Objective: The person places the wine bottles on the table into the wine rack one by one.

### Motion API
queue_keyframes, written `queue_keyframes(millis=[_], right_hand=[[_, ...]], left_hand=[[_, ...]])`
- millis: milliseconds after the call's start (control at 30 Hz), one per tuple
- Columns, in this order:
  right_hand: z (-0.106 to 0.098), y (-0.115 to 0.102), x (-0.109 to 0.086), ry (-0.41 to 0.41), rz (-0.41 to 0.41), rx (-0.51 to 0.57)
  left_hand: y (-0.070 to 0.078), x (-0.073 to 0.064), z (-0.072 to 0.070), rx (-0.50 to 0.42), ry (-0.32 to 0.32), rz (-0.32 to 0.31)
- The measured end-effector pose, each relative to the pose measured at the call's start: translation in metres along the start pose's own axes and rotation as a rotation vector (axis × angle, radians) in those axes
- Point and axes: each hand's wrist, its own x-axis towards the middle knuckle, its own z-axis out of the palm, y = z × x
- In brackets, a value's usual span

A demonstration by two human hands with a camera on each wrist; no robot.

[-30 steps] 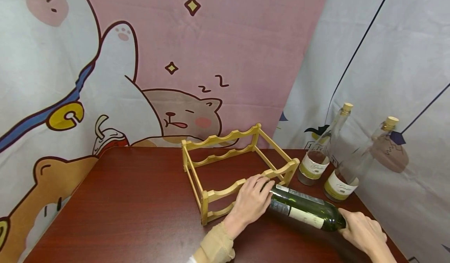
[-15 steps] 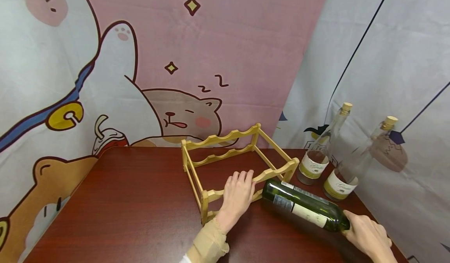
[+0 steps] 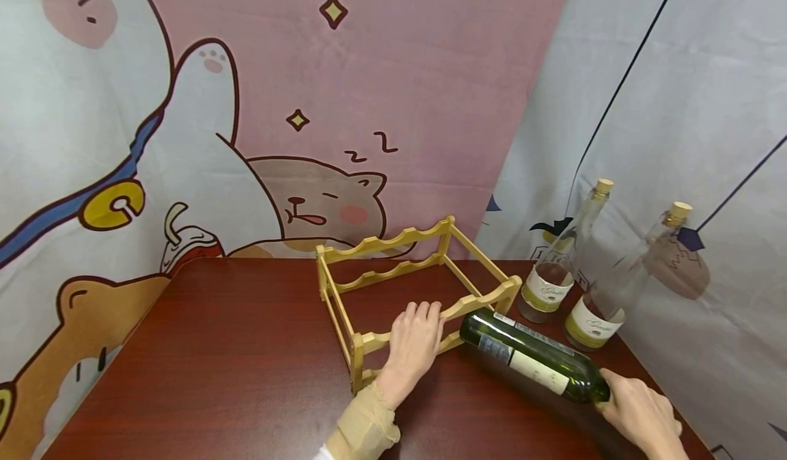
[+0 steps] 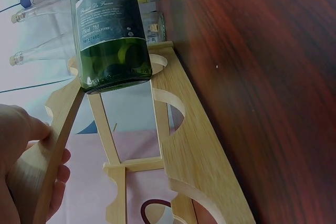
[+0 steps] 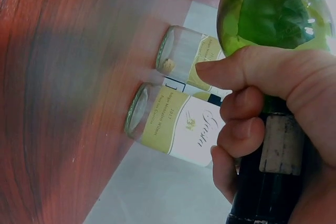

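My right hand (image 3: 641, 412) grips the neck of a green wine bottle (image 3: 541, 357), its thumb and fingers curled round the neck (image 5: 281, 145) in the right wrist view. The bottle lies tilted, its base pointing to the rack and raised off the table. A wooden wine rack (image 3: 393, 337) with scalloped rails stands on the table. My left hand (image 3: 413, 340) holds the rack's front upper rail, thumb on one side and fingertips on the other in the left wrist view. There the bottle's base (image 4: 116, 83) is close to the front rails; whether it touches cannot be told.
Two clear corked bottles, a farther one (image 3: 546, 289) and a nearer one (image 3: 593, 323), stand upright at the table's right edge, close to the rack and the green bottle. The dark red table (image 3: 233, 350) runs left of the rack. Printed cloth (image 3: 430, 104) hangs behind.
My left hand has left the bottle's base end and moved left onto the rack's front rail. The bottle, still in my right hand, has shifted only slightly.
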Motion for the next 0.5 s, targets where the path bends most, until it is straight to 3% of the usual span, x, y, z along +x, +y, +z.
queue_keyframes(millis=[300, 500], right_hand=[[0.0019, -0.0043, -0.0029, 0.055, -0.026, -0.003], [0.004, -0.0087, -0.0002, 0.04, 0.009, 0.022]], left_hand=[[-0.0009, -0.0007, -0.0004, -0.011, 0.0, 0.002], [-0.0012, -0.0012, -0.0001, -0.019, 0.011, 0.008]])
